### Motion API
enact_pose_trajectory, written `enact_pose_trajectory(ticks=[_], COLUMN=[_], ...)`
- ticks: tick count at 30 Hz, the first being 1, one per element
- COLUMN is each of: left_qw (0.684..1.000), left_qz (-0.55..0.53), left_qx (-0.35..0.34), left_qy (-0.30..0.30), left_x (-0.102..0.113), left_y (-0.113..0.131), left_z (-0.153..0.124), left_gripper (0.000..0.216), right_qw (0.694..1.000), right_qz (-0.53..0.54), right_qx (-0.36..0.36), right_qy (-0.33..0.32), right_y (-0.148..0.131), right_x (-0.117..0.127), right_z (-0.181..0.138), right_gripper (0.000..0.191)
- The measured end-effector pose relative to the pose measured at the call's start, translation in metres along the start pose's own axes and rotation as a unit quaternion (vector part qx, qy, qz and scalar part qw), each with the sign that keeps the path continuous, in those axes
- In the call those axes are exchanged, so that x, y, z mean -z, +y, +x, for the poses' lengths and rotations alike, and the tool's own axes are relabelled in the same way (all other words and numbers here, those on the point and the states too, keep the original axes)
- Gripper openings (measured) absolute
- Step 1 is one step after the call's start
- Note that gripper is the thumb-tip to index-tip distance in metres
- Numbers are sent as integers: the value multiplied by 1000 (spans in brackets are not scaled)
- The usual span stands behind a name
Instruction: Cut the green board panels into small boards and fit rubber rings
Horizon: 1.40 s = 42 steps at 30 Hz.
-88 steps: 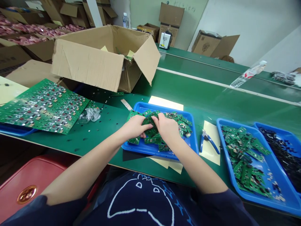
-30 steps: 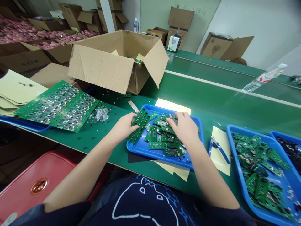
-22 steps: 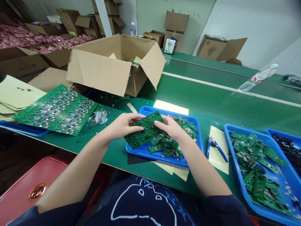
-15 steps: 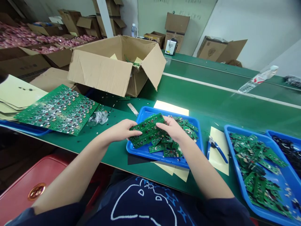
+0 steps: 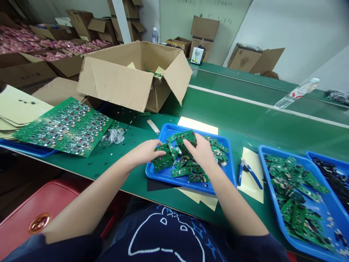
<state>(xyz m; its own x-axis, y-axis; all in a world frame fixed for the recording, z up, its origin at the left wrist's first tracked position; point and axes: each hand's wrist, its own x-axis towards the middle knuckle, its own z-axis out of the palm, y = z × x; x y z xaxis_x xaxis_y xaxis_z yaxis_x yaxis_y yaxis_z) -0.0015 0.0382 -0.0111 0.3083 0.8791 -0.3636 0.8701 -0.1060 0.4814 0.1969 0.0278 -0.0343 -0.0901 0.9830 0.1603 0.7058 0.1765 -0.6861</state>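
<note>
Over the blue tray (image 5: 223, 173) in front of me, both hands grip pieces of a green circuit board strip. My left hand (image 5: 143, 153) is closed on one piece (image 5: 163, 160) at the tray's left side. My right hand (image 5: 202, 150) is closed on another piece (image 5: 185, 137) a little farther back. The two pieces are bent apart from each other. Several small green boards (image 5: 191, 171) lie loose in the tray under my hands.
A large green panel of boards (image 5: 62, 127) lies at the left beside an open cardboard box (image 5: 114, 78). Blue-handled cutters (image 5: 248, 171) rest on yellow paper right of the tray. Two more blue trays (image 5: 275, 214) stand at the right. A plastic bottle (image 5: 296, 94) lies on the conveyor.
My left hand picked a long board strip from the tray, both hands took hold of it, and it has now snapped into separate pieces between them.
</note>
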Motion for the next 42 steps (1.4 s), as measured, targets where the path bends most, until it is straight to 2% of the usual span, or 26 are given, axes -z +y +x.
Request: enact_pose_trajectory(ticks=[3, 5, 7, 9, 10, 12, 14, 16, 19, 23, 26, 30, 33, 36, 38, 40, 42], left_qw=[991, 988, 992, 985, 976, 951, 918, 885, 872, 895, 907, 921, 922, 932, 945, 945, 944], left_qz=[122, 128, 41, -91, -155, -277, -384, -453, -475, -412, -373, -315, -324, -291, -192, -108, -131], left_qx=[31, 1, -78, -146, -155, -135, -94, -74, -72, -59, -49, -55, -65, -61, -42, -21, -24], left_qy=[46, 83, 85, 34, 10, 6, 45, 74, 89, 160, 188, 222, 203, 208, 263, 309, 303], left_x=[2, 2, 1, -3, -6, -14, -22, -28, -36, -40, -42, -48, -53, -56, -56, -54, -51], left_y=[3, 9, 16, 21, 23, 24, 24, 26, 30, 37, 41, 39, 34, 32, 33, 35, 37], left_z=[-6, -9, -9, -6, -4, -1, 1, 2, 2, 2, 4, 9, 13, 13, 10, 8, 7], left_gripper=[50, 58, 61, 56, 50, 40, 37, 36, 32, 27, 25, 20, 23, 24, 22, 21, 22], right_qw=[994, 986, 975, 967, 965, 957, 942, 938, 958, 984, 993, 985, 969, 953, 944, 940, 944], right_qz=[83, 123, 162, 204, 226, 280, 331, 345, 283, 151, 41, -134, -221, -281, -309, -316, -301], right_qx=[-4, 1, 18, 34, 29, -5, -44, -47, -19, -23, -39, -90, -109, -115, -116, -122, -135], right_qy=[-63, -114, -150, -150, -133, -75, -25, -3, 26, 89, 104, 67, 18, -6, -11, -20, -25], right_y=[7, 7, 4, 1, 0, 0, 1, 2, 2, 0, -4, -13, -20, -23, -23, -21, -18], right_x=[10, 12, 11, 8, 6, 2, -3, -9, -19, -27, -27, -23, -18, -14, -12, -11, -9], right_z=[3, 4, 3, 4, 5, 6, 5, 2, -4, -6, -5, -3, -4, -4, -3, -3, -3], right_gripper=[30, 26, 18, 15, 16, 23, 29, 32, 35, 32, 29, 24, 27, 33, 34, 35, 41])
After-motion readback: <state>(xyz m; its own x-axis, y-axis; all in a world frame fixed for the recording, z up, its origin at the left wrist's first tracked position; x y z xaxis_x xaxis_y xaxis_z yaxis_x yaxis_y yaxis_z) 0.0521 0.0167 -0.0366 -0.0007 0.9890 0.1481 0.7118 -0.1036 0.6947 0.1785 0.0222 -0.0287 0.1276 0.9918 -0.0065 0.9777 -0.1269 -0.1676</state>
